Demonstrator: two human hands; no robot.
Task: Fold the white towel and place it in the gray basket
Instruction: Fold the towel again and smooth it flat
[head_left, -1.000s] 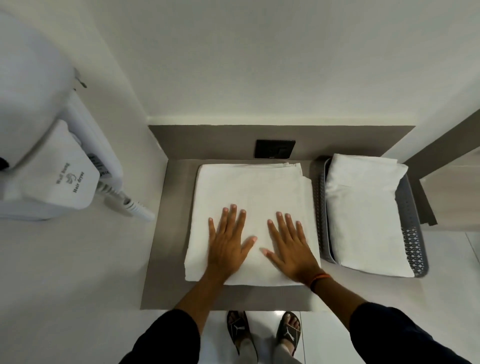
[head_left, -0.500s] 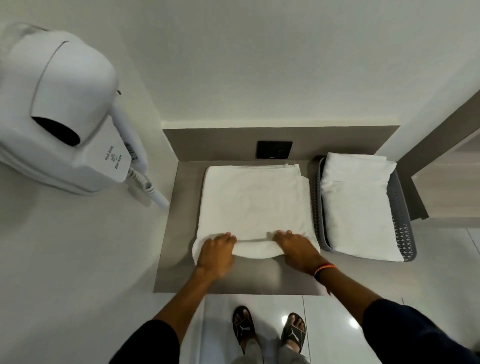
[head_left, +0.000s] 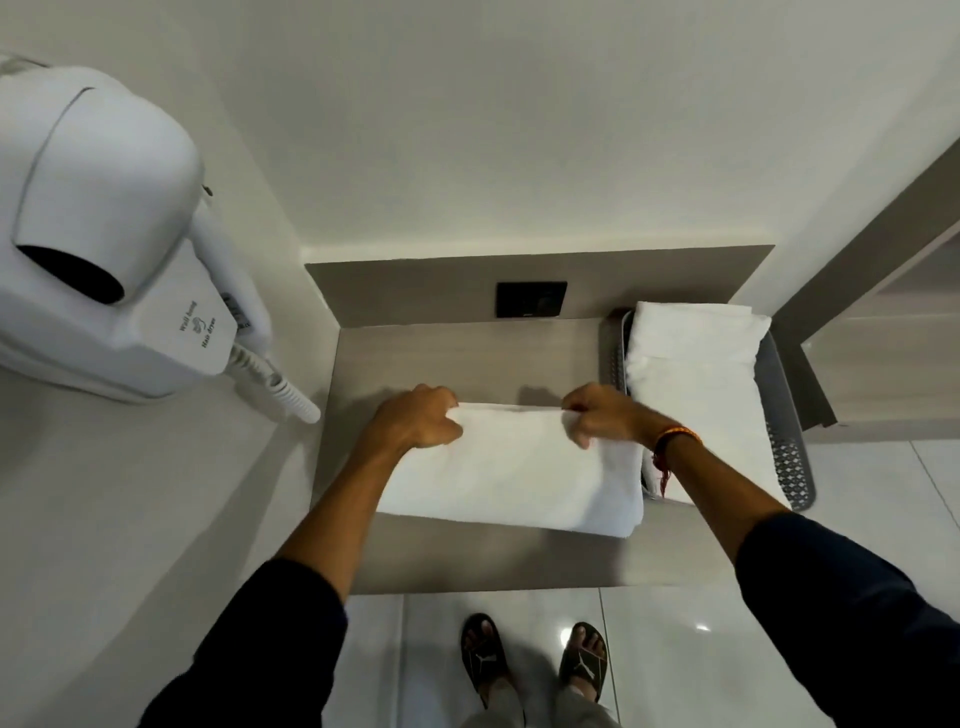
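Observation:
The white towel (head_left: 511, 470) lies on the wooden counter (head_left: 467, 358) as a wide folded band, its fold at the near side. My left hand (head_left: 415, 418) pinches the towel's far left corner. My right hand (head_left: 602, 415) grips the far right corner. Both hands hold that edge at about the same height. To the right stands the gray basket (head_left: 787, 441), with another folded white towel (head_left: 696, 384) lying in it.
A white wall-mounted hair dryer (head_left: 104, 234) with a coiled cord juts out at the left. A black socket plate (head_left: 531, 300) sits on the back panel. A wooden ledge (head_left: 883, 364) runs right of the basket. My sandalled feet stand on the tiled floor below.
My hands went from flat on the towel to its near edge, took hold of it and carried it away from me. The towel is now half as deep.

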